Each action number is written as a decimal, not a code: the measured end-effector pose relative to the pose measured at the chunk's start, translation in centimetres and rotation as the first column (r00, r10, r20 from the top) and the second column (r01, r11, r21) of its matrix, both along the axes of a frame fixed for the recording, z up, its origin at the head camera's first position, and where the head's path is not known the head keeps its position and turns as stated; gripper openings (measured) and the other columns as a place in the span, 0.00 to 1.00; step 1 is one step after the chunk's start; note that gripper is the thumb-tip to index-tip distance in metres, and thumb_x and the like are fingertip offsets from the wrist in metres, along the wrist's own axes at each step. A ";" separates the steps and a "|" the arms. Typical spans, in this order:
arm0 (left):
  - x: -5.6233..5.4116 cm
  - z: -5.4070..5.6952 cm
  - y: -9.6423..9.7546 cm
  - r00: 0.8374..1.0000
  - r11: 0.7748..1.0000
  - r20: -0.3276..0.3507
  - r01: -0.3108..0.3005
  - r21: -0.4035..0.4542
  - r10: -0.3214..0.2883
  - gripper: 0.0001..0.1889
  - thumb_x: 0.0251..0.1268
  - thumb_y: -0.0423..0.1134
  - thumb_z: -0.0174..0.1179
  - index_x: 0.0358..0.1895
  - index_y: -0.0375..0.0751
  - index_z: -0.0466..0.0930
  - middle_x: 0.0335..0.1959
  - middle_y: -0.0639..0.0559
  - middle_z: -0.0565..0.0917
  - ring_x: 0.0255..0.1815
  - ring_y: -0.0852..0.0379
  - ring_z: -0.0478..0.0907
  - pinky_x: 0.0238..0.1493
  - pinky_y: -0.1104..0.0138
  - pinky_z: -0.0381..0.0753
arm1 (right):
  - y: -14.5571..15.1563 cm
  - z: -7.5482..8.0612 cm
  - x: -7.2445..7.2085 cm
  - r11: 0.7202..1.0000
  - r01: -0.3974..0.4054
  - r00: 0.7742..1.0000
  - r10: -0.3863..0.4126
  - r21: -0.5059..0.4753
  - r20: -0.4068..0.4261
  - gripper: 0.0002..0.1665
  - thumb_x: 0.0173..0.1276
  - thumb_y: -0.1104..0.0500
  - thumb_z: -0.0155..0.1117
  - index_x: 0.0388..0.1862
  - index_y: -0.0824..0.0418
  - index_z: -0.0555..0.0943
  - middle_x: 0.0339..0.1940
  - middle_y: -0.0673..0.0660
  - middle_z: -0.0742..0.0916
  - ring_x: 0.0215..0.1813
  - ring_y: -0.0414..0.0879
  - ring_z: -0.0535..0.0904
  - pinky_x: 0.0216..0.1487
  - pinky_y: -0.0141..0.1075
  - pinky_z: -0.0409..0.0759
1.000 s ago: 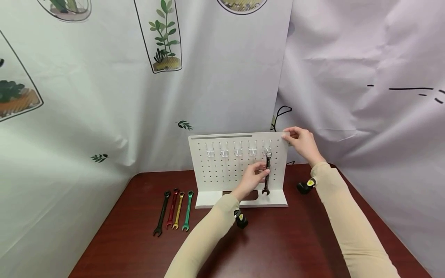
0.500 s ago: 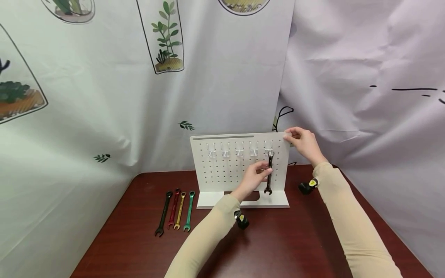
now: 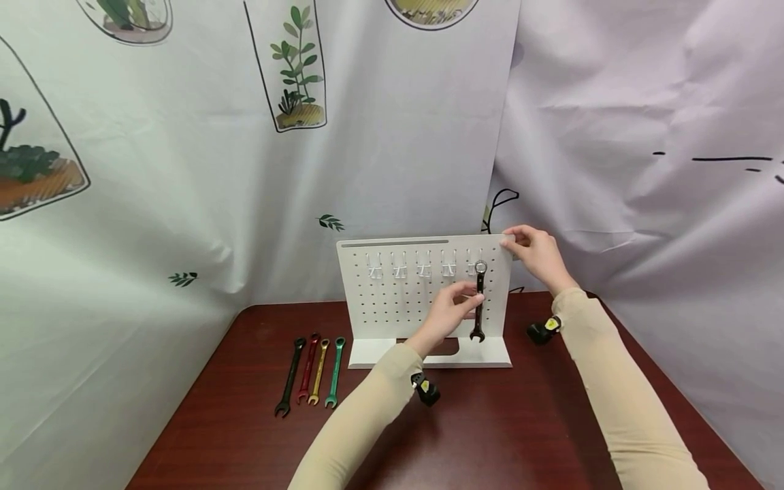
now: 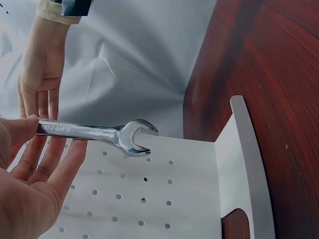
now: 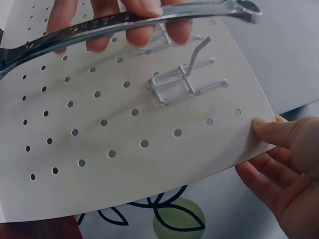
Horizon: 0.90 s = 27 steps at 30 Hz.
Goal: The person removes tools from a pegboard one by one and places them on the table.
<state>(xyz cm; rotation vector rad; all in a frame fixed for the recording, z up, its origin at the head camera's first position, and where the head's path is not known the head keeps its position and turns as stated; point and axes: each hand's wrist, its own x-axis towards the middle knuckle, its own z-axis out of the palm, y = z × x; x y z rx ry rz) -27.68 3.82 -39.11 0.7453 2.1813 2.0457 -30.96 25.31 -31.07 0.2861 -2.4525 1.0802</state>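
My left hand (image 3: 450, 312) pinches a chrome combination wrench (image 3: 480, 306) between thumb and fingers. It is held upright in front of the white pegboard (image 3: 392, 299), box end up and open end down. In the head view the box end overlaps the rightmost wire hook (image 5: 172, 85); the right wrist view shows the wrench standing off from that hook. The open jaw end shows plainly in the left wrist view, on the wrench (image 4: 94, 132). With thumb in front and fingers behind, my right hand (image 3: 537, 257) grips the pegboard's upper right corner.
Several more wire hooks (image 3: 399, 267) line the board's upper part. Left of its base lie a black wrench (image 3: 290, 378), a red wrench (image 3: 307, 367), a gold wrench (image 3: 319, 373) and a green wrench (image 3: 335, 373) on the dark red table (image 3: 233, 422). A white curtain (image 3: 404, 156) hangs behind.
The left hand has raised the chrome wrench slightly, so its box end now sits higher against the rightmost hook. The right hand keeps its grip on the corner. The head view has shifted a little.
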 end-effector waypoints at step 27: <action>0.4 3.0 -4.7 0.996 0.996 -0.061 -0.056 0.072 0.061 0.19 0.72 0.36 0.62 0.61 0.30 0.77 0.53 0.38 0.82 0.48 0.50 0.83 0.45 0.62 0.87 | 0.4 -0.2 -0.7 1.000 -0.025 1.000 0.024 -0.008 -0.019 0.16 0.74 0.53 0.66 0.53 0.62 0.84 0.40 0.64 0.88 0.42 0.58 0.85 0.35 0.28 0.78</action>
